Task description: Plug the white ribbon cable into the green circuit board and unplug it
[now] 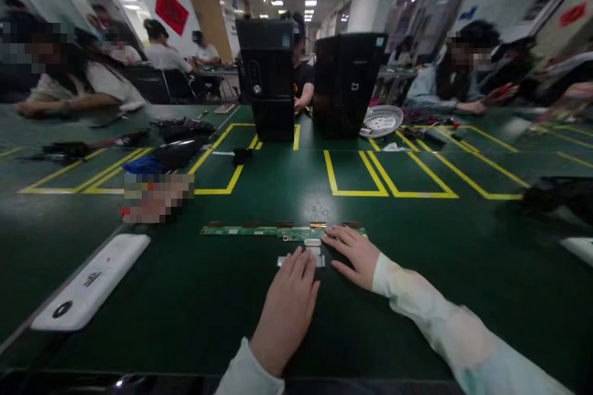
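Observation:
A long, narrow green circuit board (250, 231) lies crosswise on the green table, with several brownish-gold tabs along its far edge. My right hand (353, 253) rests on the board's right end, its fingers spread. Just in front of the board, my left hand (291, 302) lies palm down with its fingers stretched over a small clear strip (281, 261). Between the fingertips of both hands, a white connector piece (313, 243) sits against the board's near edge. Whether the left fingertips press on the strip cannot be made out.
Two black computer towers (273, 80) stand at the back middle, a white basket (382, 120) beside the right one. At left lies a white device (92, 281) with a round dark spot. Yellow tape (356, 193) marks the table. Several people sit around.

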Demonstrator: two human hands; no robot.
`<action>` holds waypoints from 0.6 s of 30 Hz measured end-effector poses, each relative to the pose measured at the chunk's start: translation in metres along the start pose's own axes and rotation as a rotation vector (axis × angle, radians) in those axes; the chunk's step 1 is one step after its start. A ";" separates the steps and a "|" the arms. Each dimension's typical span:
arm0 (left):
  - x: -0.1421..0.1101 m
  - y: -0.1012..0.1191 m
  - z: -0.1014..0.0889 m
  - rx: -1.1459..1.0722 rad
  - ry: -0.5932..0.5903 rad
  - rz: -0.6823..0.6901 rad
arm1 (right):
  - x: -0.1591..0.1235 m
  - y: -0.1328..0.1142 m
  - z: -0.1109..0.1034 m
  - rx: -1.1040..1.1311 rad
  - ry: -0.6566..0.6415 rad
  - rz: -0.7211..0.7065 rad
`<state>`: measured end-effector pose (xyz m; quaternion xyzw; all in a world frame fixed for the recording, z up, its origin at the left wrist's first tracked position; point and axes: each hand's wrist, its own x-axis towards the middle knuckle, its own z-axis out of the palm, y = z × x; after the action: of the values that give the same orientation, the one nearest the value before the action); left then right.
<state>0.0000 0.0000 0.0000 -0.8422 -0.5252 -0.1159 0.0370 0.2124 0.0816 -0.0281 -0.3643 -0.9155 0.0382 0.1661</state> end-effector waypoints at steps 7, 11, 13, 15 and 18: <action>0.005 0.002 0.008 -0.030 0.003 0.027 | -0.001 0.000 0.000 0.019 -0.005 0.012; 0.008 0.002 0.012 -0.059 -0.004 0.010 | -0.002 -0.003 -0.003 0.024 -0.002 0.015; 0.009 0.002 0.013 -0.069 -0.011 0.000 | -0.002 -0.004 -0.004 0.029 -0.005 0.013; 0.009 0.002 0.014 -0.069 -0.024 -0.002 | -0.003 -0.005 -0.004 0.034 -0.015 0.017; 0.009 0.002 0.014 -0.064 -0.037 0.001 | -0.003 -0.004 -0.005 0.041 -0.034 0.021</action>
<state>0.0073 0.0094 -0.0116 -0.8452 -0.5215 -0.1170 0.0005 0.2139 0.0764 -0.0231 -0.3699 -0.9133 0.0648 0.1577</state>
